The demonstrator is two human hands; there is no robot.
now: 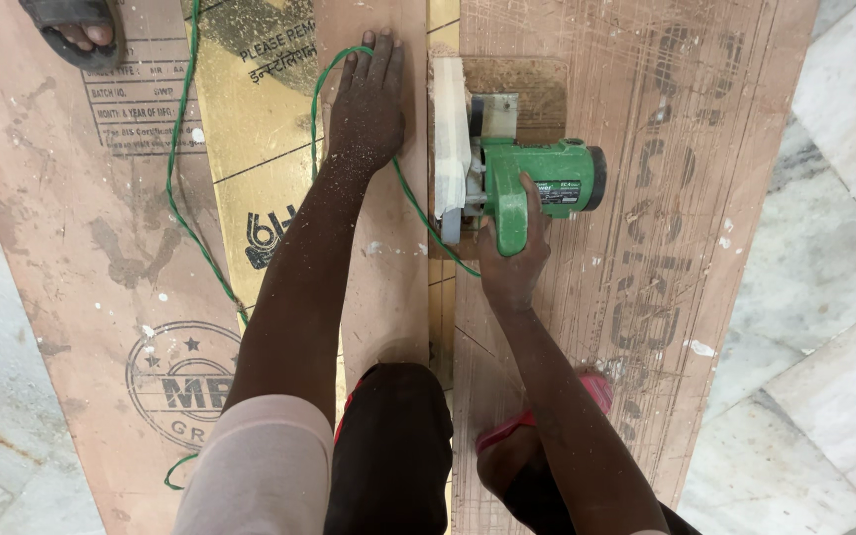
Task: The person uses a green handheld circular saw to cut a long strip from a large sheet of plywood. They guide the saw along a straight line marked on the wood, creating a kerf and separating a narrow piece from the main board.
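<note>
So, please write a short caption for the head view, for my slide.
Right hand grips a green circular saw on plywood; left hand presses a strip flat.

There is only one view, from a camera worn on the person's head. It looks almost straight down on the plywood sheet (636, 248) that lies on the marble floor (834, 198), and this sheet fills most of the frame. The camera is quite near: the person's own arms and knees come in from the bottom edge, just below the lens. The far end of the sheet is toward the top edge, where another person's sandalled foot (76, 30) is cut by the frame at the top left. The floor shows only at both sides of the sheet
</note>
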